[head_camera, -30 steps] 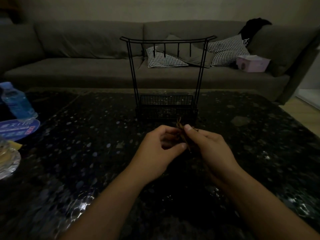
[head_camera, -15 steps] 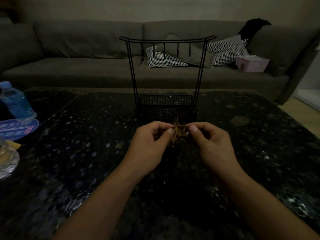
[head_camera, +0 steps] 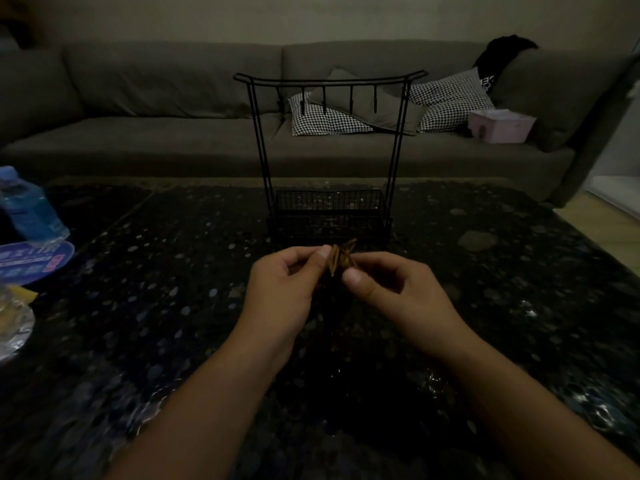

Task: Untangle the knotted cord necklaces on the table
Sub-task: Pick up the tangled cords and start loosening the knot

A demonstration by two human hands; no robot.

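Cords: brown knotted bundle (head_camera: 341,258) was held above the table (head_camera: 173,306), between the two hands, just in front of the rack (head_camera: 329,147).
Left hand: left hand (head_camera: 280,289) was closed in a pinch, thumb and forefinger on the left side of the bundle.
Right hand: right hand (head_camera: 398,292) was closed in a pinch on the right and lower side; the thumb tip lay against the bundle.
Knot state: strands were still bunched into one tight clump; a few short loops or ends stuck out at the top. No free length of cord was visible.
Strand count: could not be told; the light was dim and the clump small.
Rack: black wire stand with a row of hooks under its top bar and a mesh basket at the base. All hooks were bare; the basket contents could not be made out.
Progress: judged early. No necklace had been separated or hung.
Remaining: loosen the clump, pull out single cords, free each one.
Risk: pulling outward with both pinches would likely tighten the knot.
Surroundings: blue bottle (head_camera: 26,206) stood at the far left edge, well apart from the hands; sofa (head_camera: 138,133) lay beyond the table.
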